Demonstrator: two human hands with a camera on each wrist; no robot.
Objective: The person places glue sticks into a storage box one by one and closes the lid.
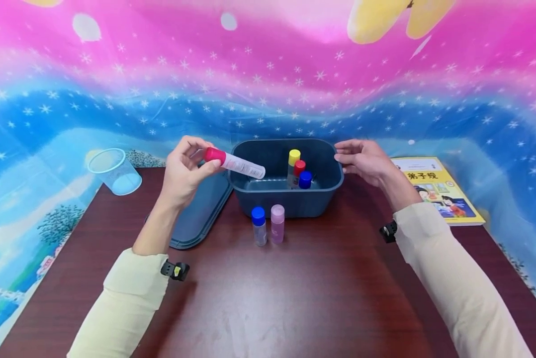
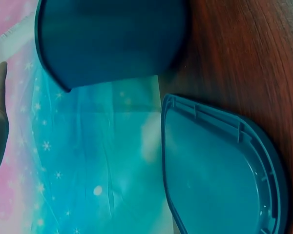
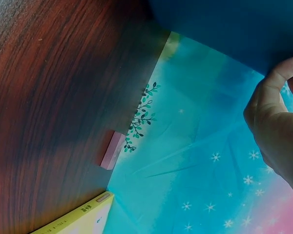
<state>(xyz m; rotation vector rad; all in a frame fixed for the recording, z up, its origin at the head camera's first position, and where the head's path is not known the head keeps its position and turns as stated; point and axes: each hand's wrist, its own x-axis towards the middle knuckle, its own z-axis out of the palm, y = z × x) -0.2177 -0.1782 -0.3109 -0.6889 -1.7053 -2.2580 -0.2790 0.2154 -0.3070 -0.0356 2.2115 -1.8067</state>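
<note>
the yellow book (image 1: pixel 438 191) at the table's right edge carries the title 弟子规 on its cover; print on the red-capped tube's (image 1: pixel 234 162) label is too small to read.

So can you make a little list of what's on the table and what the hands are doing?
left hand: holds red-capped tube beside the bin
right hand: open, at the bin's right rim
blue bin: three capped bottles inside
in front of bin: blue-capped bottle, pink bottle
left of bin: bin lid, clear cup
right: yellow book
</note>
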